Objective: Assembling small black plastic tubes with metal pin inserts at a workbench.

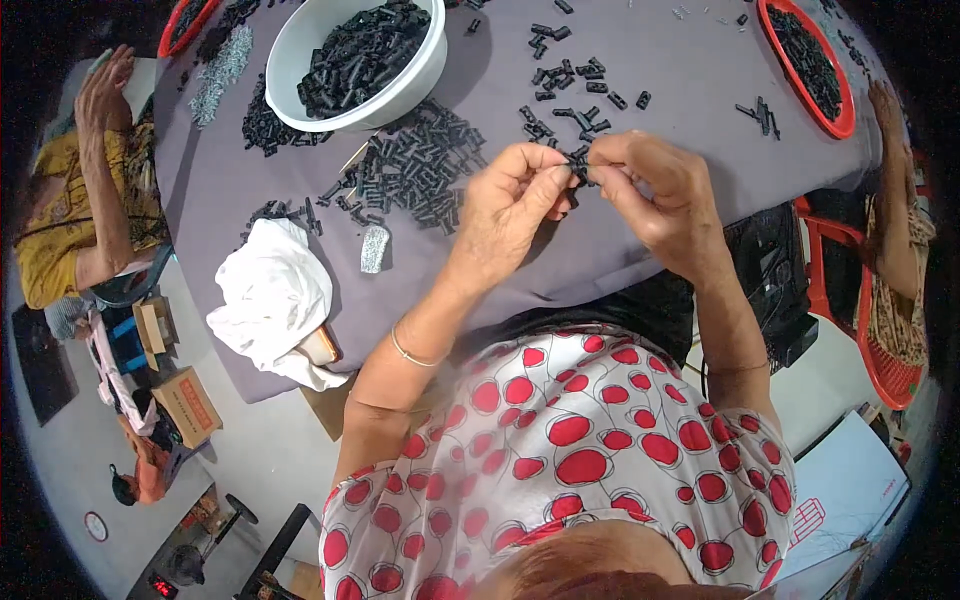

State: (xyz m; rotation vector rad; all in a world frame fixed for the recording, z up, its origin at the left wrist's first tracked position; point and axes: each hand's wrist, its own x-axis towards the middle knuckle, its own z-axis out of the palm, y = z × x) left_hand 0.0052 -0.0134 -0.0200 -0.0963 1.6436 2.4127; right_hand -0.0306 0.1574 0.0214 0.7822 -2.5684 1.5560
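Observation:
Over the near part of the table, my left hand (512, 205) and my right hand (662, 195) meet with fingertips pinched. Between them is a small black plastic part (578, 160), mostly covered by my fingers; its exact kind cannot be made out. My left thumb and forefinger close on its left side, my right ones on its right side. Just beyond my fingers lie several loose short black tubular pieces (585, 122). Left of my left hand spreads a heap of similar black pieces (415, 170).
A white tub (437, 75) of black parts stands behind the heap. Red baskets (848, 118) sit at the far right and far left. Near the left edge lie a white cloth (270, 295), a small grey-white block (374, 250) and silvery pieces (222, 78). Other people sit at both sides.

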